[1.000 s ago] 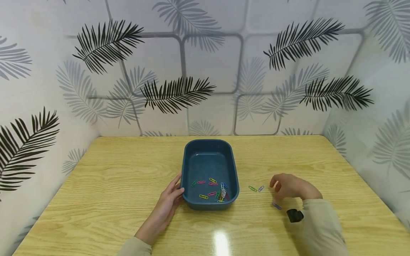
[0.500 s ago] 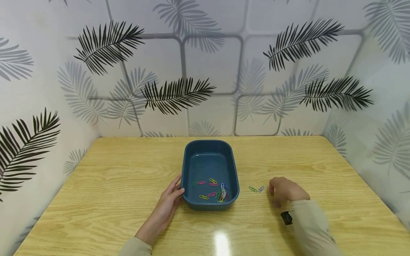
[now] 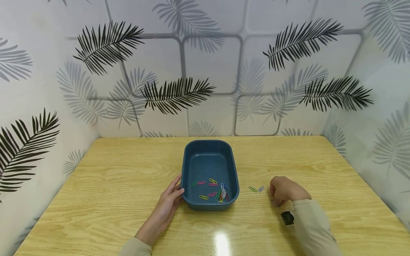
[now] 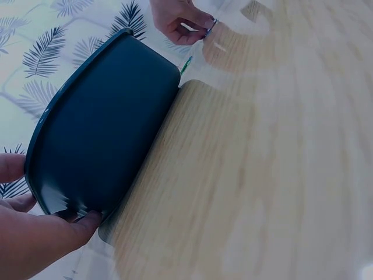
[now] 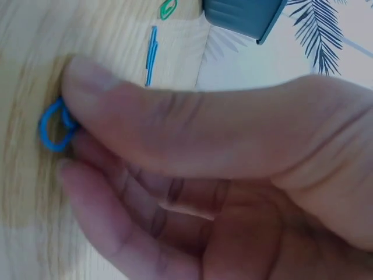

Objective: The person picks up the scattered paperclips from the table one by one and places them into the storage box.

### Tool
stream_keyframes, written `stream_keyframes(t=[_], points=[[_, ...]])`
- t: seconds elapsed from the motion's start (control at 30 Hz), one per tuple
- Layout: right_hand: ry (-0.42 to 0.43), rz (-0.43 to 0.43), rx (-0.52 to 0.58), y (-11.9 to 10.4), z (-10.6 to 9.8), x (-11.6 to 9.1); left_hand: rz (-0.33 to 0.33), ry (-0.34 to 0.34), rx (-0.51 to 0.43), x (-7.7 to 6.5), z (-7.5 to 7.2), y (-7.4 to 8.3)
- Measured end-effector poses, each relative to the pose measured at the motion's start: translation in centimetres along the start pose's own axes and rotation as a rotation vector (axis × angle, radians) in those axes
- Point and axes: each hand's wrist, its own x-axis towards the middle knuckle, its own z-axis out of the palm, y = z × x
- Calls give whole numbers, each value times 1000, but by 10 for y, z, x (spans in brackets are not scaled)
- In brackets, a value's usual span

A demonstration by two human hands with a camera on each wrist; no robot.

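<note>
In the head view my right hand (image 3: 286, 190) is bent down over the right part of the table. Its thumb and fingers pinch a blue paper clip (image 5: 53, 129), whose looped end sticks out past the fingertips close to the wood. Left of that hand lie a green paper clip (image 3: 252, 189) and a second blue paper clip (image 3: 261, 189). My left hand (image 3: 167, 201) holds the left side of a dark blue tray (image 3: 209, 206), the thumb at its rim and the fingers along the outer wall. Several coloured paper clips (image 3: 213, 194) lie in the near half of the tray.
The wooden table (image 3: 105, 199) reaches back to a wall (image 3: 211, 117) with a leaf pattern, and similar walls stand at both sides. A small black object (image 3: 287, 218) sits at the right wrist by the sleeve. Light glares on the table's near middle.
My right hand has shifted slightly left and come down over the blue paper clip that lay beneath it, and now pinches it. My left hand and the tray stay put.
</note>
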Motion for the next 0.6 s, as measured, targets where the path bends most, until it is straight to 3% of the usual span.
stream_keyframes(t=[0.3, 0.6], points=[[-47, -80, 47, 8, -4, 5, -5, 5, 1, 1, 1, 0], [55, -237, 105, 13, -7, 8, 0, 5, -5, 0, 2, 2]])
